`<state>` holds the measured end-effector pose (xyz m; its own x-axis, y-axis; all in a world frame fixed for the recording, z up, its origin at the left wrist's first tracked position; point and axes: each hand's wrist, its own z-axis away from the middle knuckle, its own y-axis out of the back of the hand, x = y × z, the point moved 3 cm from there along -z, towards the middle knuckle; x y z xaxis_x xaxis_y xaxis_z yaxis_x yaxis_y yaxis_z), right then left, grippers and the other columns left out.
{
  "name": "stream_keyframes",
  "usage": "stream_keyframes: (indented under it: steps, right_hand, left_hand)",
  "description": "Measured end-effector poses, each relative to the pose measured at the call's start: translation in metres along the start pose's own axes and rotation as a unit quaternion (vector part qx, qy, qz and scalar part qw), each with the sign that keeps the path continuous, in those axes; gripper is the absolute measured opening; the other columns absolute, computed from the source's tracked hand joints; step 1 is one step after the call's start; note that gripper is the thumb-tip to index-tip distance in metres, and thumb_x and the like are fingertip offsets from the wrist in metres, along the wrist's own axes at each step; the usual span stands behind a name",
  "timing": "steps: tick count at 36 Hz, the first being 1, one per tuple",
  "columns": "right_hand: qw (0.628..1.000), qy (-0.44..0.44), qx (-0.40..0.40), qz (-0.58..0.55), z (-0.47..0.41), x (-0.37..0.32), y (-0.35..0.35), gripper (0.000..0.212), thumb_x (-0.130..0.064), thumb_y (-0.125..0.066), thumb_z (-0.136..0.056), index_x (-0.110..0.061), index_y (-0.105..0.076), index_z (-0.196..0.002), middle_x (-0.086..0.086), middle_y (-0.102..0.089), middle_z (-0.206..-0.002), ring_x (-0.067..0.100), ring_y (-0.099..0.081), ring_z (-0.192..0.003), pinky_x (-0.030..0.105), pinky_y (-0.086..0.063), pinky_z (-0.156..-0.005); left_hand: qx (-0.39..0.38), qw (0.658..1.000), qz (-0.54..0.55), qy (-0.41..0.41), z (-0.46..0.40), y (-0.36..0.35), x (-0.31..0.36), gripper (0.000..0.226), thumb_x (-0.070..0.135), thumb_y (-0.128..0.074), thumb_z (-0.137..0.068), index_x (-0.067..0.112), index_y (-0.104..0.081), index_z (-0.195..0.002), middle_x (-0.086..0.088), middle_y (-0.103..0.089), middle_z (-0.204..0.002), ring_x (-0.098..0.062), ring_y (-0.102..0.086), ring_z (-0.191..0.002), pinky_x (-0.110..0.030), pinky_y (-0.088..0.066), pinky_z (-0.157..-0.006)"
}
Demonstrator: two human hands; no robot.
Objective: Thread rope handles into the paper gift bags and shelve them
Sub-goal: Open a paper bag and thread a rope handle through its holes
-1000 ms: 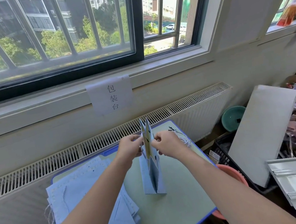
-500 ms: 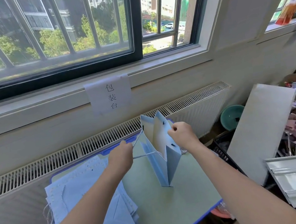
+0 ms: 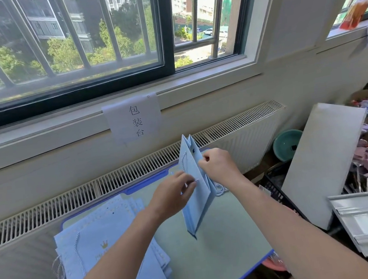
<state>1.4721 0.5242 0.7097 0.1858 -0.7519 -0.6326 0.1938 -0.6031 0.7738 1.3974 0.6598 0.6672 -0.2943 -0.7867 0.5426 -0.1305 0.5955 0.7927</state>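
Bag: gift bag (image 3: 196, 198) is standing upright between both hands, long axis vertical.
Left hand (image 3: 174, 196): apparently pinching the rope handle (image 3: 184, 160).
Right hand (image 3: 219, 166): gripping the bag's upper edge.

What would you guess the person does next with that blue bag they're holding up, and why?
Probably pull the rope snug through the bag's hole. The left hand pinches the rope's end against the upright blue bag, while the right hand grips the bag's top edge, and a loop of rope lies slack on its face.
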Motion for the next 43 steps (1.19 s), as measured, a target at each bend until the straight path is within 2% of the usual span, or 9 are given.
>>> stream_keyframes:
  steps: [13,20,24,27,30,34,37,40,43]
  right_hand:
    - [0.999,-0.017,-0.008,-0.028,-0.001,0.001,-0.001,0.032,-0.003,-0.043,-0.083,-0.015,-0.023,-0.059,0.003,-0.024,-0.060,0.016,-0.017,-0.056,0.029,-0.012,-0.049]
    - [0.997,-0.029,0.007,-0.072,-0.001,-0.002,0.006,0.027,-0.006,-0.046,-0.082,-0.012,-0.029,-0.062,0.003,-0.028,-0.059,0.016,-0.020,-0.054,0.024,-0.014,-0.041]
    - [0.985,-0.075,0.013,-0.156,-0.003,-0.004,0.009,0.015,-0.004,-0.047,-0.086,-0.002,-0.048,-0.071,0.008,-0.044,-0.063,0.013,-0.040,-0.040,0.012,-0.029,-0.033]
    - [0.955,-0.111,0.008,-0.275,-0.007,-0.005,0.008,0.014,0.000,-0.049,-0.088,0.009,-0.060,-0.087,0.018,-0.061,-0.074,0.016,-0.062,-0.050,0.022,-0.052,-0.043]
    - [0.944,-0.114,0.004,-0.308,-0.011,-0.005,0.006,0.013,0.002,-0.049,-0.088,0.003,-0.061,-0.083,0.013,-0.056,-0.065,0.019,-0.056,-0.052,0.027,-0.056,-0.047]
    - [0.945,-0.092,0.008,-0.314,-0.018,-0.001,0.002,0.016,-0.007,-0.050,-0.090,-0.006,-0.059,-0.077,0.007,-0.062,-0.070,0.012,-0.055,-0.049,0.031,-0.057,-0.054]
    - [0.967,-0.072,0.062,-0.236,-0.026,0.016,0.003,0.011,-0.016,-0.053,-0.091,-0.015,-0.059,-0.083,0.001,-0.061,-0.083,0.016,-0.057,-0.067,0.030,-0.048,-0.064]
    - [0.977,-0.053,0.120,-0.165,-0.031,0.035,0.008,0.003,-0.021,-0.058,-0.090,-0.018,-0.059,-0.089,-0.002,-0.048,-0.103,0.014,-0.053,-0.087,0.023,-0.037,-0.075]
    - [0.980,-0.037,0.109,-0.164,-0.038,0.051,0.003,0.010,-0.024,-0.062,-0.090,-0.017,-0.055,-0.094,-0.001,-0.047,-0.107,0.014,-0.050,-0.097,0.024,-0.036,-0.078]
  left_hand:
    - [-0.122,0.976,-0.158,0.082,-0.005,-0.008,-0.021,0.031,0.035,-0.044,-0.102,0.015,-0.068,-0.102,-0.001,-0.060,-0.101,-0.022,-0.058,-0.089,-0.033,-0.047,-0.068]
    - [-0.011,0.990,0.036,0.134,-0.009,0.004,-0.012,0.032,0.019,-0.044,-0.100,0.016,-0.055,-0.131,-0.001,-0.055,-0.126,-0.014,-0.057,-0.101,-0.031,-0.049,-0.087]
    - [-0.031,0.985,0.142,0.098,-0.009,0.009,0.003,0.052,0.051,-0.036,-0.092,0.024,-0.053,-0.133,0.009,-0.050,-0.127,-0.005,-0.054,-0.107,-0.033,-0.051,-0.090]
    - [-0.046,0.993,0.084,0.066,-0.006,0.006,0.004,0.078,0.070,-0.038,-0.083,0.023,-0.043,-0.145,0.008,-0.046,-0.140,-0.008,-0.044,-0.127,-0.029,-0.042,-0.101]
    - [0.000,0.999,-0.002,0.046,-0.008,-0.002,0.001,0.067,0.043,-0.063,-0.087,0.020,-0.041,-0.146,0.001,-0.051,-0.139,-0.018,-0.045,-0.128,-0.039,-0.045,-0.098]
    - [0.139,0.986,0.049,0.073,-0.008,0.007,0.000,0.030,0.004,-0.055,-0.092,0.009,-0.064,-0.120,-0.006,-0.067,-0.111,-0.027,-0.061,-0.102,-0.033,-0.048,-0.080]
    - [0.158,0.975,0.107,0.111,-0.006,0.017,-0.007,0.021,0.004,-0.053,-0.091,0.007,-0.068,-0.105,-0.004,-0.064,-0.095,-0.022,-0.058,-0.089,-0.025,-0.041,-0.074]
    - [0.128,0.955,0.184,0.194,-0.001,0.021,-0.025,0.012,0.004,-0.058,-0.093,0.007,-0.069,-0.099,-0.015,-0.062,-0.094,-0.024,-0.058,-0.084,-0.031,-0.044,-0.074]
    - [0.100,0.911,0.303,0.260,0.005,0.020,-0.036,0.024,0.005,-0.061,-0.093,0.028,-0.068,-0.097,-0.005,-0.071,-0.096,-0.021,-0.066,-0.087,-0.034,-0.052,-0.077]
